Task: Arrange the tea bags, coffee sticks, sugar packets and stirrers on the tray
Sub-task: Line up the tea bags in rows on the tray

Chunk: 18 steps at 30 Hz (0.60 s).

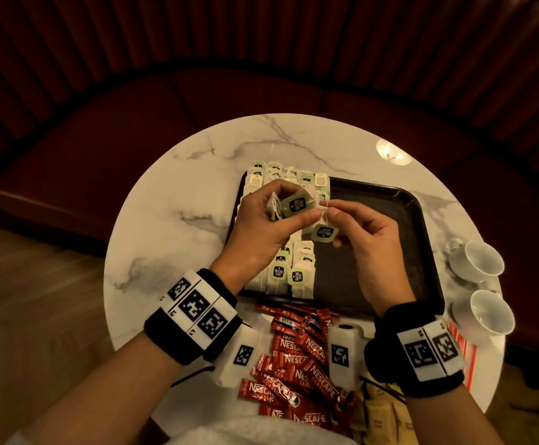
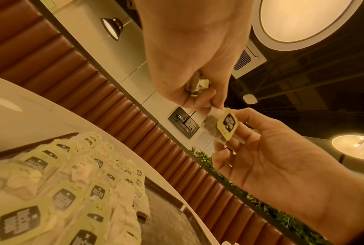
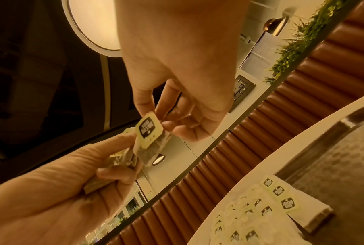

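Left hand (image 1: 263,220) gripped our small bundle of green-tagged paper tea bags (image 1: 289,207) | right hand (image 1: 356,229) pinched one bag's white string (image 1: 325,211), likely untangling it | black rectangular plastic tray (image 1: 422,226) beneath.

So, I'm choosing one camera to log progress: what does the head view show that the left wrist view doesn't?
Only the head view shows the red coffee sticks on the table, two white cups and the wristbands. Only the left wrist view shows ceiling lamps and a wall socket. Both show the left hand gripping tea bags, the right hand pinching one, and rows of tea bags on the tray.
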### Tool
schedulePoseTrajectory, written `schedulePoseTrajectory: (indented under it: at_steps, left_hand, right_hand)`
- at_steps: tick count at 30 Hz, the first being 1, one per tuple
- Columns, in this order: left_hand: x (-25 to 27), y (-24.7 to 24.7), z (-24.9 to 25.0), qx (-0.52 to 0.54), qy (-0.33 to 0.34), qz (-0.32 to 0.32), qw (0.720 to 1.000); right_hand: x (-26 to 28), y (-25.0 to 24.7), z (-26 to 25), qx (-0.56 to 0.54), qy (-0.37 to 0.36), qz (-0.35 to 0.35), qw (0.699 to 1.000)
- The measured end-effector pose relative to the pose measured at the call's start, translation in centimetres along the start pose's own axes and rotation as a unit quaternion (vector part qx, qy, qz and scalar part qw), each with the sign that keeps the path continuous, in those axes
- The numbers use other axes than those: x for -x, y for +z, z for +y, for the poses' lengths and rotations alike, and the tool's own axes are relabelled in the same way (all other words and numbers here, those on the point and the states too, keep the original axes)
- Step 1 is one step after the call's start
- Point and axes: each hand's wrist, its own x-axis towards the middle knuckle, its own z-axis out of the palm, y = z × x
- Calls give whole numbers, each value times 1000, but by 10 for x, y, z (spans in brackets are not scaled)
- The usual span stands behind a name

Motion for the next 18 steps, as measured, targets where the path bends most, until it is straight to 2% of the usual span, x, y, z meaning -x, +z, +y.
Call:
schedulePoseTrajectory:
  at_steps: [4,9,14,18]
  left_hand:
    - [1,3,1,4,5,5,1000]
    - [1,5,-2,41,-26,56,997]
    - [-2,5,-4,77,-34,99,992]
    - [-4,3,-5,77,-44,97,991]
  right_hand:
    - [2,0,-1,-9,10,-26,1000]
    - [7,-1,4,-20,49,-70,996]
    - [10,-3,14,32,81,-115,990]
    - [7,-5,21,-24,99,-82,991]
